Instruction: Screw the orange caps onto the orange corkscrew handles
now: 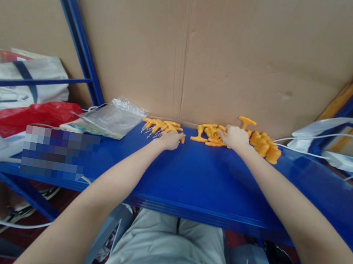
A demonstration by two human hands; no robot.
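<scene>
Left hand [171, 140] curled, touching orange pegs with springs [160, 126]. Right hand [235, 137] fingers bent on orange parts pile [211, 134]; grip unclear. Orange caps [265, 147] just right.

A blue metal shelf [208, 186] is spread beneath both hands, backed by a creased cardboard wall [210, 48] just beyond them. Blue steel uprights [75, 27] are seen to the left, and reddish floor [61, 203] below.

Both bare arms stretch forward over the blue shelf [196, 175], the left hand [171, 140] lying knuckles-up at its far edge, the right hand [235, 137] curled just beside it.
</scene>
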